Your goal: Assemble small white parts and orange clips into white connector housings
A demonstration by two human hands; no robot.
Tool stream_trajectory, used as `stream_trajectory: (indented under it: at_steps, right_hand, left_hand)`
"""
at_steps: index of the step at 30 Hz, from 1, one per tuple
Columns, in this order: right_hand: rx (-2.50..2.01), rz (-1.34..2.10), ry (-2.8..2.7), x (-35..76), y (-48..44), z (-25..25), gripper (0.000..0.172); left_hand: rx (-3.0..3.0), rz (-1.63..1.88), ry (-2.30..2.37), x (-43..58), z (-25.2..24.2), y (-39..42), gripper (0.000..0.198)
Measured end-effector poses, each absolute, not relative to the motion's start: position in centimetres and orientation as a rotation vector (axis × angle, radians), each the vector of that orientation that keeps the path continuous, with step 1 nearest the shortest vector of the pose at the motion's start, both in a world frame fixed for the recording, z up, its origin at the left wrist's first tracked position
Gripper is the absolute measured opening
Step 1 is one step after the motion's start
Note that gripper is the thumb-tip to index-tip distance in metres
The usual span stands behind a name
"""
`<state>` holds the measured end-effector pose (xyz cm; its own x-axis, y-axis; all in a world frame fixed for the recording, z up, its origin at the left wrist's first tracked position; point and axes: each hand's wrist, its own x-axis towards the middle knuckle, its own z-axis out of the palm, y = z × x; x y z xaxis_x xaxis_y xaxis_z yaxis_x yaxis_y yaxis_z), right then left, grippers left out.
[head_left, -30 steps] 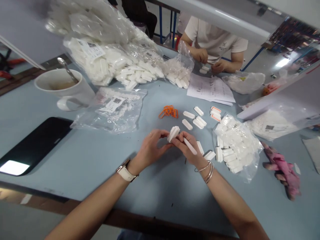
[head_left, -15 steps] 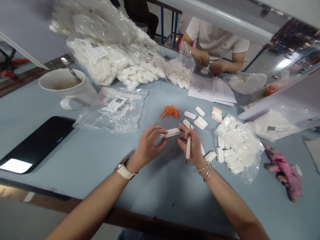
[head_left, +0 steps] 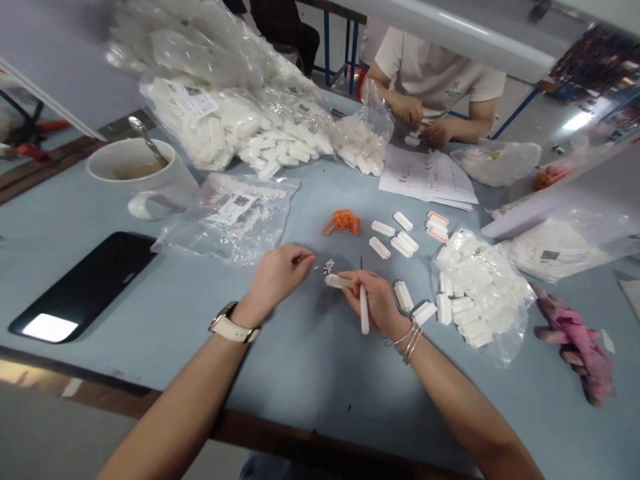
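My right hand (head_left: 376, 299) is closed around a white pen-like tool (head_left: 364, 311) with a thin dark tip. Its fingertips also grip one end of a small white plastic piece (head_left: 339, 281), whose upper face shows a grid of holes. Just beyond that piece lies a little heap of tiny white pegs (head_left: 329, 267) on the table. My left hand (head_left: 279, 275) rests to the left of the pegs, thumb and fingers pinched together; whatever is between them is hidden. Farther back sit several orange frames (head_left: 343, 222), with white plastic pieces (head_left: 383, 228) to their right.
An open bag of white pieces (head_left: 480, 293) lies at right, beside a pink object (head_left: 575, 343). At left are a phone (head_left: 83, 287), a mug with a spoon (head_left: 145, 177) and a clear bag (head_left: 230, 213). Paper sheets (head_left: 427, 175) lie before a person (head_left: 445, 87) opposite.
My left hand has let go of the white piece and moved left and down. The right hand now holds the piece alone, lower, with its holes showing. The heap of pegs has come into view.
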<state>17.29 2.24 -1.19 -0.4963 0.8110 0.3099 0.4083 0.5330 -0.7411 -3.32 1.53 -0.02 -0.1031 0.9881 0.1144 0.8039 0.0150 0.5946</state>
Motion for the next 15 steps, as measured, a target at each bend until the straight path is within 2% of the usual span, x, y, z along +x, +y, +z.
stream_trajectory:
  at_steps: [7, 15]
  right_hand:
    - [-0.987, 0.871, -2.117, 17.1, 2.2, -2.0, 0.022]
    - [-1.005, 0.791, -2.172, 17.0, 2.1, -2.7, 0.019]
  left_hand:
    - [2.077, 0.478, 1.933, -2.6, -0.7, 1.2, 0.020]
    - [2.001, 0.454, 1.944, -2.6, -0.5, 1.3, 0.015]
